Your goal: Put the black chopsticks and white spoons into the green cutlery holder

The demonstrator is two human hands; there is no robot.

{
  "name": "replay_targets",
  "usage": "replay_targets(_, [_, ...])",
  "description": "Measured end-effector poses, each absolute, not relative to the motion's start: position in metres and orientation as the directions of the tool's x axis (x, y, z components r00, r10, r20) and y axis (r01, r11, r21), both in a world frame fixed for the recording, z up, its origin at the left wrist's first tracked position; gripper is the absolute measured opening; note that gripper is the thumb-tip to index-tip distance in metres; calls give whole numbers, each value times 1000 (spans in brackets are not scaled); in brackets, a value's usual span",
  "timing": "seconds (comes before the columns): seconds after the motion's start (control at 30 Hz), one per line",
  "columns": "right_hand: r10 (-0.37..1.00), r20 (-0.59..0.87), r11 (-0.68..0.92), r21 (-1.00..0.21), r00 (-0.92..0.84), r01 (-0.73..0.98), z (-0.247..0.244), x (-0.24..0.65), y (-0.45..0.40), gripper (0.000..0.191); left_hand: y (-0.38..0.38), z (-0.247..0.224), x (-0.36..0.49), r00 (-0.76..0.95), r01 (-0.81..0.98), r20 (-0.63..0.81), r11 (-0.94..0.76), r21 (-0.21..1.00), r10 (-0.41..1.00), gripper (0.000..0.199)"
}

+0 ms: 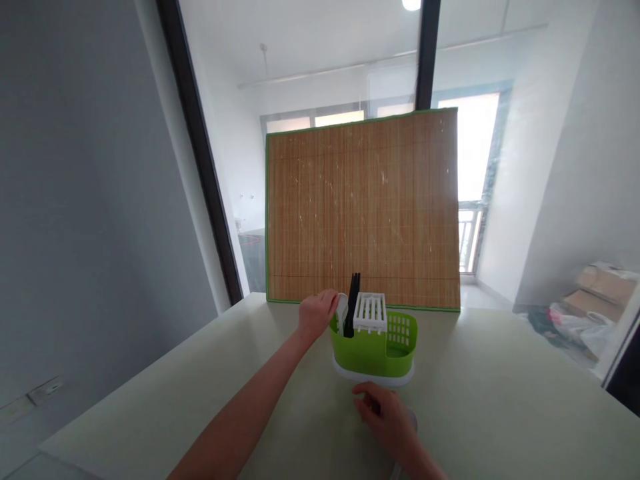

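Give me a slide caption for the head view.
Left hand at a green caddy holding black utensils, right hand nearer the camera.

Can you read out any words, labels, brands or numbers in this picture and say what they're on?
No readable text anywhere.
The green utensil caddy and bamboo mat show no lettering.
The cardboard boxes are too blurred to tell.

Smooth plastic caddy (367, 357), slatted bamboo-like mat (363, 213), smooth tabletop (480, 393)

Passage is free right of the green basket (367, 358), while the mat (360, 207) blocks behind.
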State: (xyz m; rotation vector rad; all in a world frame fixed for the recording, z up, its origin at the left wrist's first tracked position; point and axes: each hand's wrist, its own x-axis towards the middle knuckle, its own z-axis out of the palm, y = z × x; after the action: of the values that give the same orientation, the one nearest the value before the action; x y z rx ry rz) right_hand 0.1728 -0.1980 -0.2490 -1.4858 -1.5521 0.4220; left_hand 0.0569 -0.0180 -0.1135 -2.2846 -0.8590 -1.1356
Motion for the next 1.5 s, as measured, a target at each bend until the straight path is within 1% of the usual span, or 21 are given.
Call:
replay_targets(0.13, [920, 365, 202, -755, 144, 624, -248, 173, -199, 18, -14, -130, 60, 501, 719, 715, -695, -30, 487, 35])
replay_targets(0.2, [920, 366, 201, -752, 144, 628, -247, 173, -199, 18, -13, -135, 61, 493, 727, 683, -687, 17, 539, 34])
replay_targets(0.33, [920, 362, 193, -751, 150, 631, -247, 173, -200, 18, -10, -139, 63, 475, 734, 669, -677, 58, 572, 26])
replay_targets(0.4, [917, 368, 197, -755, 155, 625, -248, 173, -200, 18, -13, -137, 61, 453, 727, 675, -679, 99, 583, 23])
replay_targets(0.5, [905, 393, 228, -774, 164, 591, -245, 174, -200, 18, -28, -136, 55, 369, 680, 718, -698, 225, 591, 24])
replay_targets(0.6, [873, 439, 268, -796, 213, 543, -237, 180, -201, 21, -59, -149, 47, 302, 590, 727, -720, 365, 616, 24])
replay_targets(0.67, [831, 467, 275, -817, 303, 508, -230, 187, -203, 25, -86, -168, 42, 337, 525, 682, -730, 437, 650, 24])
replay_targets(0.77, [743, 483, 270, -850, 464, 453, -221, 199, -206, 30, -127, -201, 44, 524, 446, 532, -746, 494, 665, 23])
replay_targets(0.83, [689, 485, 266, -861, 539, 434, -217, 207, -209, 32, -147, -218, 51, 659, 418, 398, -751, 511, 638, 22])
replay_targets(0.9, [647, 485, 254, -864, 588, 434, -215, 213, -211, 33, -160, -228, 63, 735, 429, 273, -738, 521, 620, 32])
replay_targets(1.0, [607, 488, 233, -864, 628, 446, -213, 220, -214, 34, -167, -231, 84, 755, 484, 159, -704, 519, 636, 47])
replay_targets(1.07, [591, 488, 219, -863, 642, 455, -213, 222, -215, 34, -167, -231, 97, 755, 499, 133, -695, 518, 642, 49])
replay_targets(1.2, [591, 483, 217, -867, 647, 449, -213, 223, -215, 34, -166, -239, 115, 783, 483, 120, -718, 501, 610, 30])
replay_targets(1.33, [596, 479, 212, -868, 644, 449, -213, 222, -215, 33, -164, -243, 118, 768, 503, 153, -734, 456, 622, 21])
replay_targets(1.4, [591, 487, 218, -864, 643, 454, -213, 222, -215, 33, -162, -235, 113, 745, 495, 204, -732, 469, 635, 18])
replay_targets(1.5, [586, 497, 246, -862, 640, 443, -213, 221, -216, 32, -158, -213, 96, 698, 434, 331, -743, 510, 635, 20])
